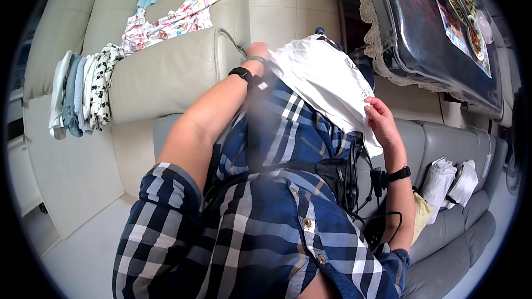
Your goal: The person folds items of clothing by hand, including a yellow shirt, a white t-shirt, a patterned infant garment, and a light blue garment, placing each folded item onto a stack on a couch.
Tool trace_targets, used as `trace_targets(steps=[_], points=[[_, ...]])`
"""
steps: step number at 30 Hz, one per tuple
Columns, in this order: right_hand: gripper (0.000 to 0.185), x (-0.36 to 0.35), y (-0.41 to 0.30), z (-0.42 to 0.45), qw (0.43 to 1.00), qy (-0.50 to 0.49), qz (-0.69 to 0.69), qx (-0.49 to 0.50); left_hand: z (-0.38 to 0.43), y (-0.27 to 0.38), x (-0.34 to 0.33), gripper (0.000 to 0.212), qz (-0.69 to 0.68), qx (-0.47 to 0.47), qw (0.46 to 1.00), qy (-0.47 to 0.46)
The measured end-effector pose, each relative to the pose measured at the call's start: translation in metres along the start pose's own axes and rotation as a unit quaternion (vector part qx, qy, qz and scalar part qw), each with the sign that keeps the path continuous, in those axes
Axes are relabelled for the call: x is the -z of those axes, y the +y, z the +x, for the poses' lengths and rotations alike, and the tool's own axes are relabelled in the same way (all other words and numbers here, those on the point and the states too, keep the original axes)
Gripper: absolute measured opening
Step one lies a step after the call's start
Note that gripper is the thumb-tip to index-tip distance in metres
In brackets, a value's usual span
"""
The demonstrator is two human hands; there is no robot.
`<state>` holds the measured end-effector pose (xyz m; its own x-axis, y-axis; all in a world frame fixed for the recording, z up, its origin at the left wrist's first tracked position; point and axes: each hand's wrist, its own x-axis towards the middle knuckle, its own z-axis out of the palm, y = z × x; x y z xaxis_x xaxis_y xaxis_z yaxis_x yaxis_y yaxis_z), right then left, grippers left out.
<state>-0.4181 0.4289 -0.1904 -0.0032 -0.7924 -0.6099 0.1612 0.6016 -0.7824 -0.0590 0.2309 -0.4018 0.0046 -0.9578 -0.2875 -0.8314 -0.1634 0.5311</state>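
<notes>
Across my lap lies a white shirt (pixel 322 74) with dark printed marks near its right and far edges. My left hand (pixel 258 51) is at the shirt's left edge, beside the end of the sofa arm; its fingers look blurred, and their grip is hard to make out. With thumb and fingers, my right hand (pixel 380 116) pinches the cloth's right edge near the print. A loose corner of the shirt hangs below that hand. Beneath the shirt is my blue plaid garment (pixel 291 128). Each wrist carries a black strap.
Folded clothes (pixel 81 91) hang over the beige sofa arm (pixel 166 79). Printed children's clothing (pixel 178 20) lies on the seat beyond. To the right, a table (pixel 424 45) with lace trim holds dishes of food. Rolled white clothes (pixel 440 174) rest on the grey sofa (pixel 449 224). Black cables (pixel 353 178) hang at my waist.
</notes>
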Motion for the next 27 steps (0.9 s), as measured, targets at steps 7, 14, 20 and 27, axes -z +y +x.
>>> trace_targets(steps=[7,14,20,27], points=[[0.015,0.015,0.003,-0.002,0.996,0.060,0.059,0.043,-0.007,0.083,0.059,0.020,-0.528,0.083,0.827,0.172],[0.018,0.034,0.017,-0.002,0.995,0.068,0.075,0.012,-0.025,0.073,0.060,0.035,-0.310,0.281,0.905,-0.076],[0.017,0.025,0.015,-0.009,0.997,0.041,0.068,-0.007,-0.007,0.059,0.039,0.028,-0.342,0.135,0.929,0.052],[0.018,0.016,0.015,-0.014,0.996,-0.063,-0.023,-0.053,0.015,0.095,0.059,0.023,-0.101,0.035,0.994,0.029]])
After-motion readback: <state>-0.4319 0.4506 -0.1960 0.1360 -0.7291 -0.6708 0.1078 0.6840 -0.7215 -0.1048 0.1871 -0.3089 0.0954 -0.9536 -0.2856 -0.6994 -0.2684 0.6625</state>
